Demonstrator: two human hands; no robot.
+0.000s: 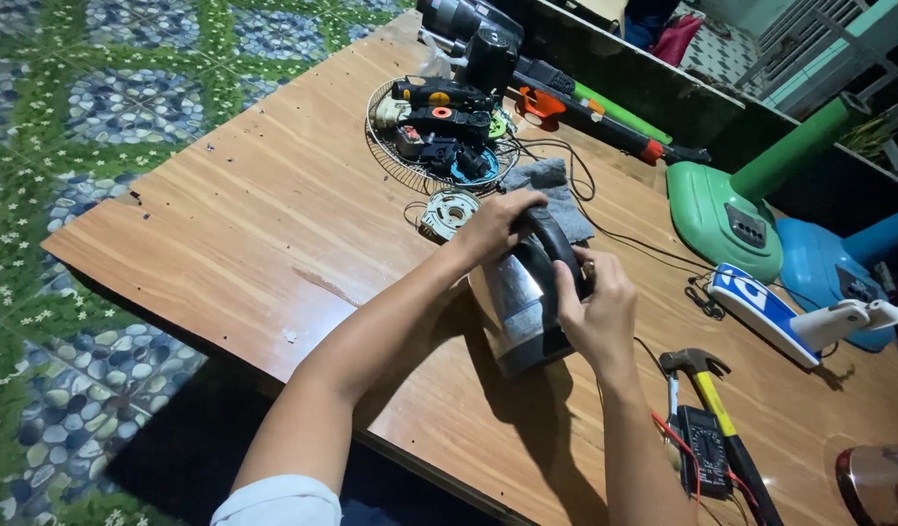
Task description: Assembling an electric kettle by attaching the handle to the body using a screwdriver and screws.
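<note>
A steel electric kettle (515,302) with a black handle lies on its side on the wooden table (274,214). My left hand (493,226) grips the top of the black handle from above. My right hand (595,310) clasps the kettle's handle side, its fingers curled round the black part. Both forearms reach in from the bottom edge. What the fingers touch under the handle is hidden.
A wire fan grille (410,156) holds several black and orange parts. Beside it lie a small round motor part (449,212) and a grey rag (556,190). A hammer (712,390) and a multimeter (702,448) lie right. Green (727,214) and blue (824,268) fan bases stand behind.
</note>
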